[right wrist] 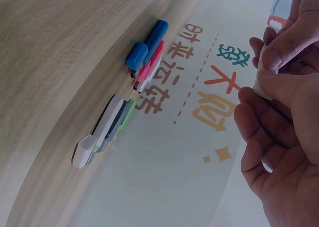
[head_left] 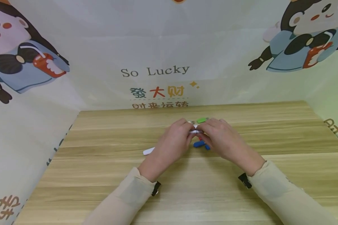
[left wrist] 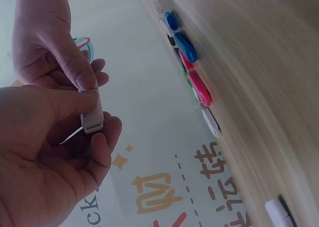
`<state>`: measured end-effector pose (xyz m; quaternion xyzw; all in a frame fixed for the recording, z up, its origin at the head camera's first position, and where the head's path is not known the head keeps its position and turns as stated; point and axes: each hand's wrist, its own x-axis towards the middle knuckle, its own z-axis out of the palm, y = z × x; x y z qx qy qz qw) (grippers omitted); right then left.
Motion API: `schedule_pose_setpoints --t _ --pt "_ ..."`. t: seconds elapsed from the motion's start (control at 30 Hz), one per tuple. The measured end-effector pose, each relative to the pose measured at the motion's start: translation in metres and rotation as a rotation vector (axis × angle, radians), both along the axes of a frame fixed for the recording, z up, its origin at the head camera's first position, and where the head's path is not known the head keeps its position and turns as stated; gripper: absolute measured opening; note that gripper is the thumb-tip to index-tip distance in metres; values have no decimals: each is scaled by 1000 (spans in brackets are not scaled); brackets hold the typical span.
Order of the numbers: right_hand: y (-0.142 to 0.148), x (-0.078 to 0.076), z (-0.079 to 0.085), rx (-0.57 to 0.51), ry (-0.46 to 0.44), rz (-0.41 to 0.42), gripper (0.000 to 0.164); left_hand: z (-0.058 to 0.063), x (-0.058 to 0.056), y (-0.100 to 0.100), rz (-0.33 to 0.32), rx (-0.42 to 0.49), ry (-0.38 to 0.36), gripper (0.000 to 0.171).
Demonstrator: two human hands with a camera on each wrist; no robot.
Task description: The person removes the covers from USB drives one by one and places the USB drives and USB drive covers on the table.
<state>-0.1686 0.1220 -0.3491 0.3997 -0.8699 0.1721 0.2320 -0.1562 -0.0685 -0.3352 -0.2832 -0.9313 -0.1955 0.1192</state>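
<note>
Both hands meet over the middle of the table, raised a little above it. Between them is a small white USB stick (left wrist: pixel 92 116), its body partly covered by the fingers. My left hand (head_left: pixel 173 136) pinches one end between thumb and fingers. From the other side my right hand (head_left: pixel 223 137) pinches it too, thumb on top. In the left wrist view a flat rectangular end of the stick points out past the left thumb. Whether its cap is on or off I cannot tell.
Just beyond the hands lies a green USB stick (head_left: pixel 202 120) with a metal plug. Blue pieces (head_left: pixel 198 144), a pink one (right wrist: pixel 152 60) and other white ones (head_left: pixel 148 151) lie on the wood-grain table (head_left: pixel 101 175). A printed cloth (head_left: pixel 157 40) hangs behind and at both sides.
</note>
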Motion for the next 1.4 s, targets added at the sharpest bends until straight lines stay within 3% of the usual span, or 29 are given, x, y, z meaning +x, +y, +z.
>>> schedule_pose_setpoints --t 0.43,0.83,1.4 --pt "0 2 3 -2 -58 -14 17 -5 1 2 -35 -4 86 13" --pt "-1 4 5 -25 -35 12 16 -5 2 2 -82 40 142 11" --pt "1 6 7 -64 -66 38 10 -1 0 -2 -127 43 171 10"
